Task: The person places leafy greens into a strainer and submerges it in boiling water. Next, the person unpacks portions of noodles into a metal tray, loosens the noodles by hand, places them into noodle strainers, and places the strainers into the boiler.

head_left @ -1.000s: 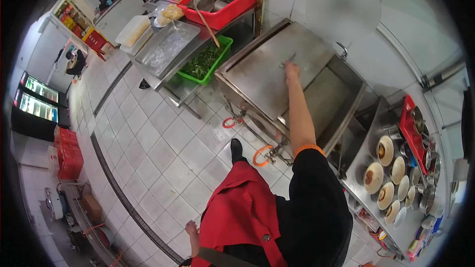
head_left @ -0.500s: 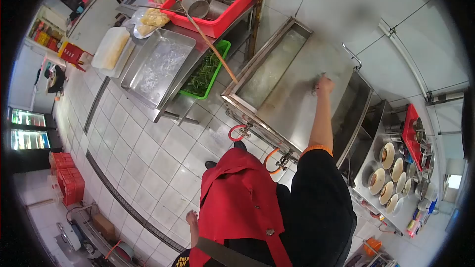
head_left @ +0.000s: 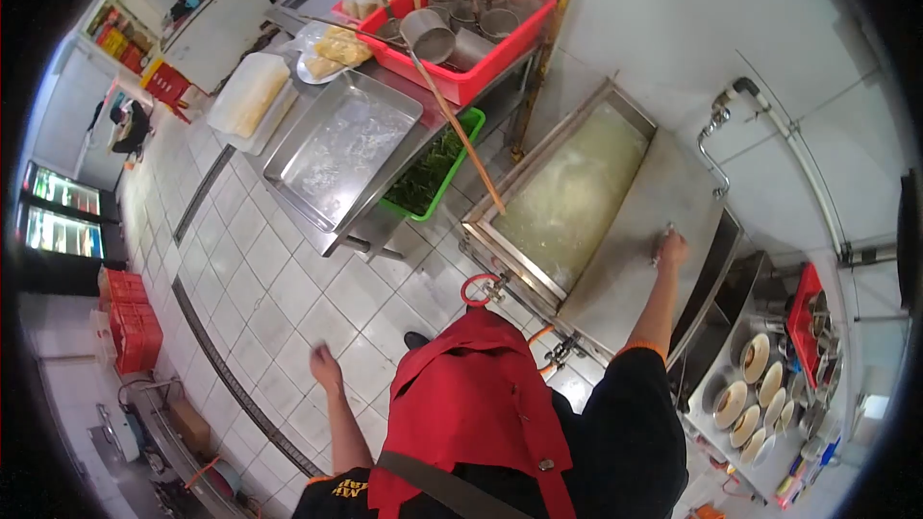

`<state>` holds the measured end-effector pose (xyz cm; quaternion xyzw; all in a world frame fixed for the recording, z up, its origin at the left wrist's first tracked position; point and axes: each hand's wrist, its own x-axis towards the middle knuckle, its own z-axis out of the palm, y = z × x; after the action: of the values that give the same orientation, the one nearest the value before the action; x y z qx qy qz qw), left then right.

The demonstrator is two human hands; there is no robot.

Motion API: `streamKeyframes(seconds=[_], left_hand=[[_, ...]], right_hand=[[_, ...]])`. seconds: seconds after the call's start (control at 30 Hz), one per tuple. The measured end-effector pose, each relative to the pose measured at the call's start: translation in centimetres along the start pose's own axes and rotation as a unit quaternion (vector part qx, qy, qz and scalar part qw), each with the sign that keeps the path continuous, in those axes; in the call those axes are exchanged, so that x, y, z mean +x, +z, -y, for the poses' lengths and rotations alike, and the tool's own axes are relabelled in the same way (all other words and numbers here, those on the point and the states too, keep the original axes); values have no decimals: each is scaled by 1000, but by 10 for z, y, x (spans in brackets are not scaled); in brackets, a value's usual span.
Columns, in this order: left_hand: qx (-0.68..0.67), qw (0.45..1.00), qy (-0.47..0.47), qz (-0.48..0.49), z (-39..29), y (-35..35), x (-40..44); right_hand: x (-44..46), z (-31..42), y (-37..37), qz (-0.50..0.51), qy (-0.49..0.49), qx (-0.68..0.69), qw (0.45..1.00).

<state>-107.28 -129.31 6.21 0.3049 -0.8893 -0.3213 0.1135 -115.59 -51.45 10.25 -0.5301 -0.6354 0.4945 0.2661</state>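
Observation:
My right hand (head_left: 671, 249) is closed around the small handle on top of a flat metal lid (head_left: 627, 238). The lid covers the right part of a steel boiling tank (head_left: 468, 222). To its left, cloudy yellowish liquid (head_left: 575, 194) with pale foam lies open to view. My left hand (head_left: 325, 366) hangs over the tiled floor, away from any object; its fingers are too blurred to make out. Below the tank's front edge are a red ring-shaped valve handle (head_left: 478, 290) and an orange one (head_left: 541, 338).
Left of the tank, a steel table holds a red tub (head_left: 468, 84) of long-handled strainers and a shallow metal tray (head_left: 338, 149). One wooden handle (head_left: 461, 135) reaches to the tank's corner. Beneath stands a green basket (head_left: 473, 127) of leafy greens. Several bowls (head_left: 756, 354) are at right.
The lid has slid to the right with my right hand on it, uncovering a wider stretch of liquid. My left hand has swung out and forward, and the view has shifted.

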Motion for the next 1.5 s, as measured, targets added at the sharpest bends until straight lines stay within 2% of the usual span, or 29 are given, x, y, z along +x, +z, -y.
streamKeyframes(seconds=[0.1,0.17,0.2,0.23,0.33,0.4,0.43,0.5,0.53,0.6,0.63,0.67,0.7,0.77,0.8,0.83,0.9,0.93,0.97,1.0,1.07,1.1,1.2,1.23,1.3,1.37,1.4,1.43,1.5], left_hand=[[-96,976,183,61,-195,-1,49],[-150,929,314,124,-281,27,66],[-78,867,482,98,-330,37,69],[-53,854,498,142,-388,36,53],[-15,748,655,109,-466,82,40],[-24,696,713,77,-484,115,42],[-56,679,729,68,-489,132,51],[-43,711,696,85,-509,145,75],[-28,737,668,103,-516,148,92],[-328,744,582,-2,-540,128,130],[-299,812,498,-54,-558,107,147],[-440,821,360,-59,-576,77,160],[-471,823,314,-46,-585,55,192],[-604,718,319,-136,-595,-16,227],[-562,729,343,-188,-586,-56,229],[-602,703,318,-204,-579,-100,229],[-646,660,343,-173,-538,-172,262],[-777,476,379,161,-493,-210,316],[-760,518,391,33,-475,-245,305],[-729,551,394,-96,-456,-282,285],[-634,663,387,-90,-373,-353,321],[-605,686,383,-127,-342,-367,319],[-574,713,367,-166,-253,-405,341],[-577,723,316,-211,-235,-405,345],[-554,749,223,-285,-190,-400,360],[-518,767,140,-351,-130,-396,385],[-502,769,94,-384,-102,-390,394],[-486,774,69,-400,-66,-386,403],[-410,787,3,-461,-14,-375,416]], right_hand=[[-8,6,1,9,8,11,1000],[15,-21,3,-10,-25,-13,1000],[23,-31,7,-39,-56,-36,997],[20,-28,8,-30,-60,-33,997],[19,-26,9,-29,-34,1,999],[46,-49,0,-10,-55,-140,989],[30,-39,0,-7,-57,-145,988],[-32,11,0,-253,-239,-200,916],[-61,33,-3,-248,-243,-203,915],[-122,56,-5,-58,-234,55,969],[-150,53,2,-57,-232,50,970],[-177,52,10,-2,-236,73,969],[-204,52,19,52,-241,96,964],[-254,31,50,106,-264,92,954],[-286,25,68,155,-237,120,951],[-320,22,87,208,-209,147,944],[-380,14,128,333,-156,129,921],[-414,18,151,371,-189,79,906],[-452,32,167,453,-119,54,882],[-478,16,193,516,-117,39,848],[-533,-7,254,617,-116,15,778],[-565,-11,279,654,-108,1,749],[-636,-16,362,668,-260,-104,689],[-647,-27,394,668,-295,-126,672],[-648,-55,463,577,-392,-207,686],[-643,-55,517,413,-429,-299,746],[-638,-41,535,410,-316,-313,796],[-634,-3,544,473,-188,-434,743],[-613,-29,592,427,-199,-469,747]])
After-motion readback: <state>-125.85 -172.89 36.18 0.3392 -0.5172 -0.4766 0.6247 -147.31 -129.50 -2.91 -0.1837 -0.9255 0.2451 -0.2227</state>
